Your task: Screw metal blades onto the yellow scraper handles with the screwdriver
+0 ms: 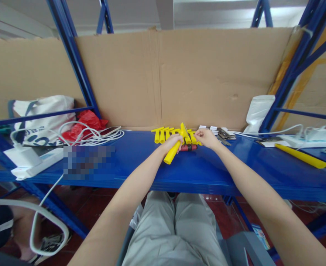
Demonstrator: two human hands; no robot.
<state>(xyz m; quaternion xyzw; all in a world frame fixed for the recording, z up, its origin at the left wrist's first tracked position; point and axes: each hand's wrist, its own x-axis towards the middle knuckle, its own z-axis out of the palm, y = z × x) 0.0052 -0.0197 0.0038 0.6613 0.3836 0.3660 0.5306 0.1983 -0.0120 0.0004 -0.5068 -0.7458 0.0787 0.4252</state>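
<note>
My left hand (pixel 174 142) is wrapped round the handle of a yellow T-shaped scraper (pixel 171 153), whose wide head points up and away from me. Just right of that head, my right hand (pixel 205 137) has its fingertips pinched together; whatever is between them is too small to make out. Several more yellow scrapers (pixel 157 136) lie in a row behind my hands, partly hidden by them. A red and black screwdriver-like tool (pixel 189 147) rests on the blue shelf (pixel 140 159) beneath the held scraper.
Small packets and flat dark pieces (pixel 225 135) lie right of my right hand. A long yellow handle (pixel 301 156), a power strip (pixel 308 141) and a white pouch (pixel 259 113) are farther right. White cables (pixel 102 136), a red bag (pixel 89 123) and a tote (pixel 46 118) sit left. Cardboard (pixel 196 77) stands behind.
</note>
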